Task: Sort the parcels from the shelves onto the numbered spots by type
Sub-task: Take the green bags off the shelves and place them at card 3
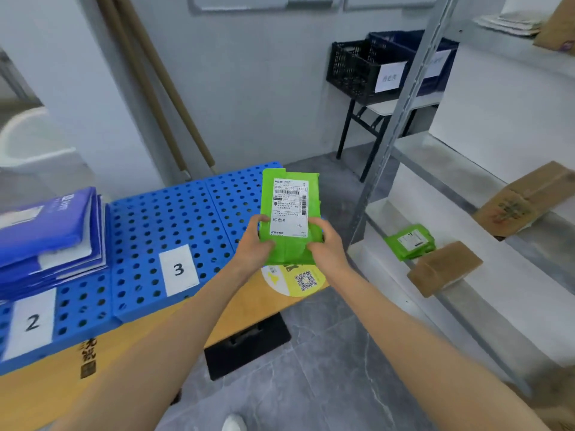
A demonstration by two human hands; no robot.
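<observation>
While both hands grip its lower edge, left hand point(253, 244) and right hand point(326, 245) curled round either side, a green parcel point(291, 213) stands upright in the air, label facing the camera, above the right end of the blue perforated mat point(174, 219) on the tabletop point(242, 312). Blue parcels point(49, 234) are stacked behind spot 2 point(31, 323); spot 3 point(179, 270) lies bare. Another green parcel point(409, 242) and brown boxes point(443, 269) sit on the shelf point(497, 290) to the right.

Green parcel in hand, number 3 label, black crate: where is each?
held green parcel point(289, 206), head view, shipping label
number 3 label point(178, 269), head view, the digit
black crate point(351, 70), head view, mesh wall
</observation>
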